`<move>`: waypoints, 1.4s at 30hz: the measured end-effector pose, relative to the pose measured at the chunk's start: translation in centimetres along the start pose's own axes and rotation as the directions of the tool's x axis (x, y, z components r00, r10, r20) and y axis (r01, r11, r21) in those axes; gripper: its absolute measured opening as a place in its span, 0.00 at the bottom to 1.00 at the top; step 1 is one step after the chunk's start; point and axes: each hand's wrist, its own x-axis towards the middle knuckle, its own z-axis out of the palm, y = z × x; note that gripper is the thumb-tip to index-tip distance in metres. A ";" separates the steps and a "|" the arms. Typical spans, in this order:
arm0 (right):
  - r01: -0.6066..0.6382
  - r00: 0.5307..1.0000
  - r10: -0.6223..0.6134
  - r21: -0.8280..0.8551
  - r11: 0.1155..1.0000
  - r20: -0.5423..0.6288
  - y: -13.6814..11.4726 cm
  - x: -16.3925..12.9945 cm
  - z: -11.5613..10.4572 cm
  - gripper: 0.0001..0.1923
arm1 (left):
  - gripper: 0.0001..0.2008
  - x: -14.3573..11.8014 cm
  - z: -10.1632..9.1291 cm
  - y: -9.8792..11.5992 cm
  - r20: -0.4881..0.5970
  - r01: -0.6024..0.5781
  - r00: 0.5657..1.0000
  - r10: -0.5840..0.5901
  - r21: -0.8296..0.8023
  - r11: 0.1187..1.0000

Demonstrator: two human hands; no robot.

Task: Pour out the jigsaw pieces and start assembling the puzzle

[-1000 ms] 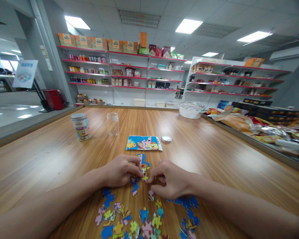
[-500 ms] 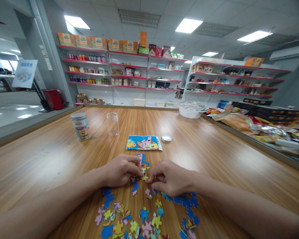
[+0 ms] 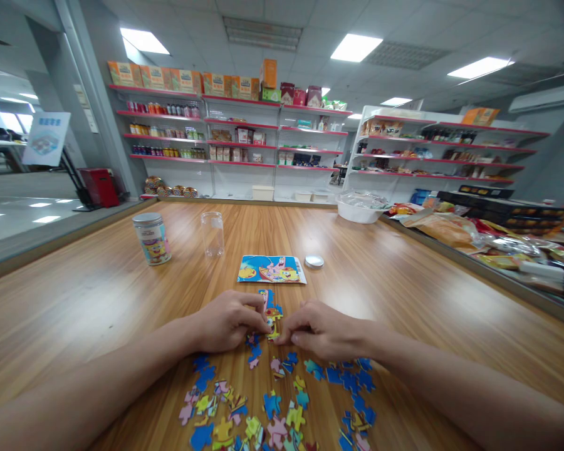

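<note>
A small joined strip of jigsaw puzzle [image 3: 273, 311], blue, pink and yellow, lies flat on the wooden table. My left hand [image 3: 228, 322] is closed at its left side, thumb and index finger pinched at a yellow jigsaw piece [image 3: 272, 332] at the strip's lower end. From the right, my right hand [image 3: 322, 327] has its fingers curled, and its index fingertip presses against that same piece. Just beyond the strip lies a picture card [image 3: 272, 269] with a cartoon scene. Loose puzzle pieces [image 3: 277, 432] in blue, yellow, pink and teal are scattered nearer to me, partly under my wrists.
A labelled can [image 3: 151, 239] and a clear plastic jar [image 3: 212, 234] stand at the left. A silver lid [image 3: 314, 261] lies right of the card. Farther back is a white basin [image 3: 361, 208]. Packaged snacks [image 3: 465, 232] line the right side, with stocked shelves behind.
My right thumb has drawn in and the hand has lifted slightly, uncovering blue and teal loose pieces below it. My left hand stays at the strip.
</note>
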 end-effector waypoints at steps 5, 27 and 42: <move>-0.145 0.987 0.121 0.250 0.957 0.110 0.3 0.1 -0.6 0.20 | 0.19 0.1 -0.1 0.1 -0.014 -0.017 1.000 0.017 -0.008 1.000; 0.008 0.953 0.300 0.995 0.103 -0.038 3.4 0.9 -2.2 0.08 | 0.19 0.0 0.0 0.1 0.009 0.012 1.000 -0.011 -0.025 1.000; -0.521 0.845 0.434 0.297 0.800 0.312 3.4 -0.6 -4.7 0.13 | 0.21 0.0 0.0 -0.1 0.016 0.014 1.000 -0.013 -0.024 1.000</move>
